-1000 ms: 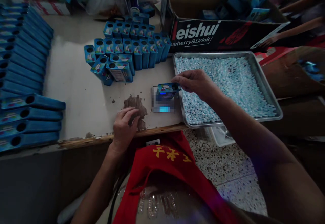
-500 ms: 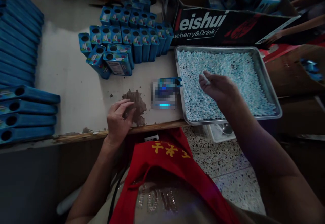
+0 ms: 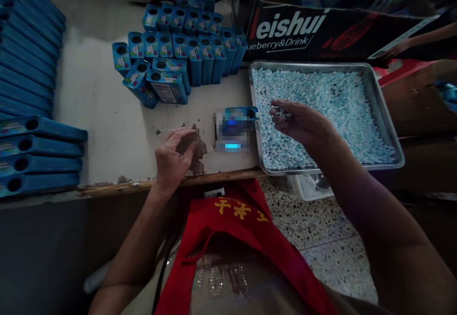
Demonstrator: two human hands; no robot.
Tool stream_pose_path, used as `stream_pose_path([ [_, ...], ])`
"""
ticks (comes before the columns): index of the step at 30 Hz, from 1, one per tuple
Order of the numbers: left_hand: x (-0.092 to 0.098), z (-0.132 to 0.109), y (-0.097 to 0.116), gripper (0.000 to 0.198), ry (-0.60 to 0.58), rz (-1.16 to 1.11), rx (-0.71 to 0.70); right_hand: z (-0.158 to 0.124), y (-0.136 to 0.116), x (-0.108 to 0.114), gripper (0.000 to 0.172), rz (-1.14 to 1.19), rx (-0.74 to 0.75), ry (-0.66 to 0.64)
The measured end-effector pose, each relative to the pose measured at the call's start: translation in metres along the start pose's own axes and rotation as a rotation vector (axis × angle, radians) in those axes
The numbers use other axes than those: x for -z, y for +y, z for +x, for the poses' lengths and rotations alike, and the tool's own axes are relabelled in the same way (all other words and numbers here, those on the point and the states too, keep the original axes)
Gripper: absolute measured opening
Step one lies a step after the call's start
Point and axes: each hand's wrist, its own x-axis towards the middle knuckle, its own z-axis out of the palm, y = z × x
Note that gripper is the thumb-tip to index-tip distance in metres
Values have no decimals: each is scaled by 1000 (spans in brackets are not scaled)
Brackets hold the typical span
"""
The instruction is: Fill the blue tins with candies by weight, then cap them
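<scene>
My right hand hovers over the left part of a metal tray full of small pale-blue candies. Its fingers are curled palm-up around a few of those candies. Just left of it a blue tin lies on a small scale whose display glows blue. My left hand rests on the table near the front edge, fingers loosely curled, holding nothing, beside a worn brown patch.
Several upright blue tins with round holes on top are grouped at the table's back. More blue tins lie stacked at the left. A black cardboard box stands behind the tray; another person's arm reaches at the far right.
My right hand left the tin on the scale, went into the tray, and now comes back toward the tin with candies in its fingers. My left hand has curled slightly.
</scene>
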Motion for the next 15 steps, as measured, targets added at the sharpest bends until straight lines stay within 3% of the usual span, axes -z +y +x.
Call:
stream_pose_path([
  [2,-3,7,4,21,-15,-23,-9,-3,0,0,26,9,-4,-35],
  [7,-15,31,14,34,-45,-50,-20,-13,4,-9,31,-211,176,-94],
  [12,-33,50,22,44,-99,-64,-60,-18,5,-18,26,-299,312,-49],
  [15,-47,58,23,59,-142,-99,-45,-15,5,-23,22,-425,398,-107],
])
